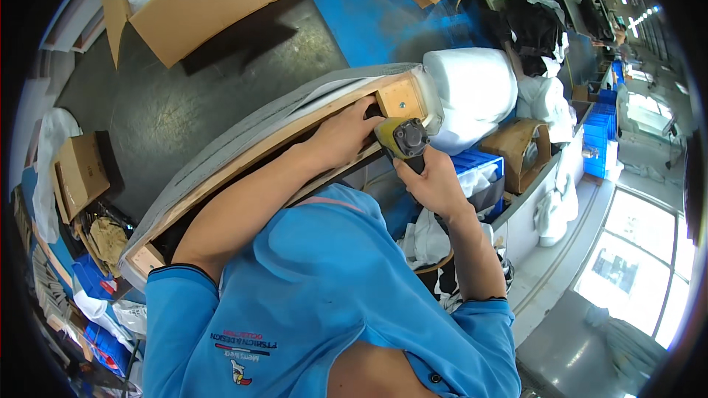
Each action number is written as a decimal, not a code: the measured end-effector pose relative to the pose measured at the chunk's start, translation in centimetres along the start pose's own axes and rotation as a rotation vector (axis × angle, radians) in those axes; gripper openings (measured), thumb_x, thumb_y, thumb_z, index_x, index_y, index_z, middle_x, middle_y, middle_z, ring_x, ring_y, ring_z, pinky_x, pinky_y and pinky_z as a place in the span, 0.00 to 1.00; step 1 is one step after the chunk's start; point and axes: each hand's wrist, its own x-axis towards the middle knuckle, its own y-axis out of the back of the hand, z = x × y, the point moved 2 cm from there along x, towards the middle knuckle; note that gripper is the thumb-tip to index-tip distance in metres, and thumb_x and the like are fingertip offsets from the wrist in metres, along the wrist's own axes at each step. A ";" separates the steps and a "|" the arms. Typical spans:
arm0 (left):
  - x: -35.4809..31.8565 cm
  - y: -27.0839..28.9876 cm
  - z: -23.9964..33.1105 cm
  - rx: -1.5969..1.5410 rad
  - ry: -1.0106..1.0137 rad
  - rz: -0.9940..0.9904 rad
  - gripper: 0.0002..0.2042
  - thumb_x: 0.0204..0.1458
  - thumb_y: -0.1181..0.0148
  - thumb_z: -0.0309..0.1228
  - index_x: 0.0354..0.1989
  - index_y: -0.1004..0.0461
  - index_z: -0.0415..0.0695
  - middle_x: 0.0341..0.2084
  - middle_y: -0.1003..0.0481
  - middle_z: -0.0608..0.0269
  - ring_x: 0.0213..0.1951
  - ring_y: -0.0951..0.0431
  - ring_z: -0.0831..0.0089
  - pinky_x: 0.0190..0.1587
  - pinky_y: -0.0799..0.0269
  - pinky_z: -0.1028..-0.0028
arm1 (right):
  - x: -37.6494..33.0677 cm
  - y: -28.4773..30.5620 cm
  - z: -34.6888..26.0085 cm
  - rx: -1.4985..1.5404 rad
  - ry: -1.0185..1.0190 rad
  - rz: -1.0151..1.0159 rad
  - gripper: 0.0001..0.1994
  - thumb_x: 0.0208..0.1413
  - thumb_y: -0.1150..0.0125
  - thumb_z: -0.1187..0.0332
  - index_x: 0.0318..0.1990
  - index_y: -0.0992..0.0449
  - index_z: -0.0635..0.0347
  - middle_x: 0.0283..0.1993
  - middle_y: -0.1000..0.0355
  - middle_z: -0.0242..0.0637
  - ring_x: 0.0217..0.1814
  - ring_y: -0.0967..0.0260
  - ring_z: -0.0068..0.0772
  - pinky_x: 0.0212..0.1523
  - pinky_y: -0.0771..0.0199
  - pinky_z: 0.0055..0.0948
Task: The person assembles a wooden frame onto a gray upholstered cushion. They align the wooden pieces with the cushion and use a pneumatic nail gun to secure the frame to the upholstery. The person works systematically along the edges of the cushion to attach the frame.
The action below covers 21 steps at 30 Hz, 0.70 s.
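My right hand grips yellow staple gun at wooden frame corner; left hand inside, likely bracing it, closure unclear.

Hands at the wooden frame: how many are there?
2: the left hand, partly hidden, is at the opening of the wooden frame; the right hand grips the yellow and grey tool. No others show there.

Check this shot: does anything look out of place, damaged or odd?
Nothing looks obviously spilled or broken. One oddity: the left hand is close beside the yellow-and-black tool held in the right hand near the corner of the wooden frame. That closeness could be risky; whether they touch is unclear.
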 end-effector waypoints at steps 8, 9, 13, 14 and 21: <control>-2.2 1.1 1.0 -0.086 0.064 0.041 0.22 0.58 0.34 0.24 0.62 0.26 0.40 0.70 0.37 0.46 0.67 0.32 0.44 0.67 0.32 0.53 | -0.1 0.8 -2.0 -0.106 -0.028 0.059 0.18 0.57 0.35 0.60 0.47 0.22 0.67 0.28 0.22 0.55 0.32 0.23 0.60 0.37 0.24 0.48; -3.3 1.6 1.3 -0.115 0.098 0.033 0.22 0.58 0.34 0.24 0.61 0.25 0.39 0.70 0.37 0.46 0.67 0.31 0.44 0.66 0.31 0.53 | -0.2 0.7 -1.9 -0.122 -0.050 0.051 0.18 0.58 0.35 0.60 0.47 0.22 0.67 0.28 0.22 0.55 0.32 0.22 0.59 0.37 0.24 0.48; -11.4 2.6 1.7 0.150 -0.086 0.116 0.19 0.59 0.34 0.26 0.59 0.24 0.38 0.67 0.33 0.48 0.62 0.28 0.47 0.63 0.29 0.55 | -0.3 0.7 -1.6 -0.052 -0.164 -0.008 0.19 0.58 0.35 0.60 0.48 0.23 0.69 0.29 0.22 0.54 0.31 0.22 0.56 0.36 0.23 0.45; -13.0 3.1 2.0 0.175 -0.080 0.087 0.19 0.59 0.35 0.27 0.59 0.23 0.37 0.66 0.31 0.48 0.60 0.28 0.48 0.63 0.28 0.56 | -0.5 0.6 -1.6 -0.007 -0.202 -0.032 0.19 0.58 0.35 0.61 0.49 0.23 0.69 0.29 0.23 0.54 0.30 0.22 0.54 0.36 0.23 0.44; -13.5 2.4 0.8 0.111 0.002 -0.040 0.19 0.58 0.36 0.26 0.59 0.22 0.39 0.57 0.26 0.52 0.54 0.25 0.52 0.58 0.25 0.58 | -1.6 -2.0 -3.0 0.113 -0.103 -0.085 0.16 0.59 0.35 0.64 0.48 0.22 0.67 0.28 0.23 0.50 0.28 0.23 0.44 0.36 0.24 0.39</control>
